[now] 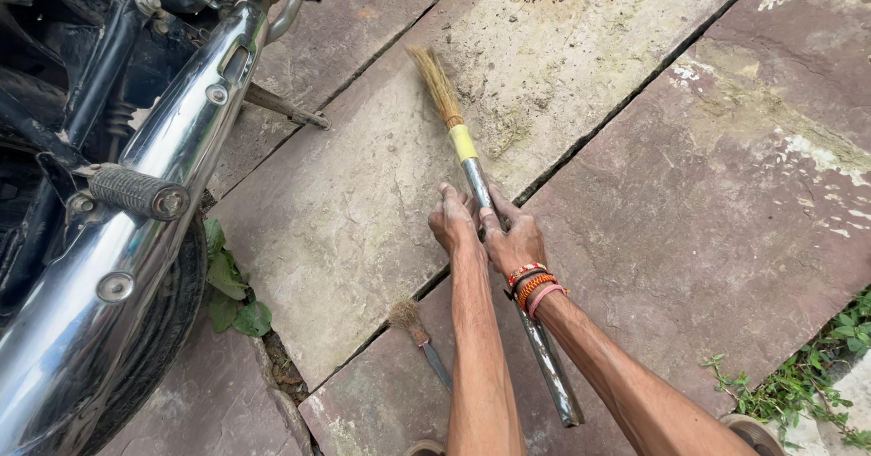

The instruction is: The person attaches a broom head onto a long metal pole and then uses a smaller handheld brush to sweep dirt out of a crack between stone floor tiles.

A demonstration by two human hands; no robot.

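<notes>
A long broom with a shiny metal handle (547,358), a yellow band (463,141) and straw bristles (435,84) points away from me over the stone paving. My left hand (453,221) and my right hand (513,240) grip the handle side by side, just below the yellow band. The right wrist carries red, orange and pink bracelets (533,285). The bristle tip rests on a pale, dusty slab (508,75).
A motorcycle stands at the left, with its chrome exhaust pipe (136,229), a rubber footpeg (136,193) and the side stand (286,108). A small straw brush (415,327) lies on the slab by my left forearm. Weeds grow at the left (231,284) and right (798,383).
</notes>
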